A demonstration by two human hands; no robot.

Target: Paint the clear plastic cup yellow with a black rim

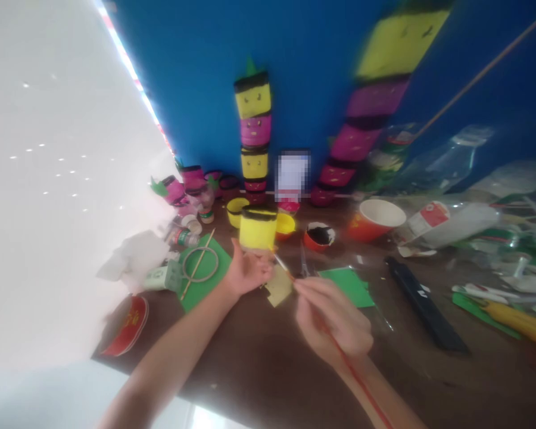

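Observation:
My left hand (246, 269) grips a yellow cup with a black rim (258, 227), held up over the brown table (259, 351). My right hand (335, 319) is closed on a thin red-handled paintbrush (295, 281); its tip points at the lower side of the cup. A small yellow paper scrap (278, 287) lies just under both hands. Close behind the cup sit a small yellow bowl (285, 225) and an orange bowl of black paint (319, 235).
A stack of yellow and pink painted cups (254, 134) stands against the blue wall; a second stack (375, 101) leans at the right. Green paper sheets (204, 271), a metal ring, a red bowl (128, 325), an orange cup (375, 219), plastic bottles (446, 223) and a black strip (424, 304) crowd the table.

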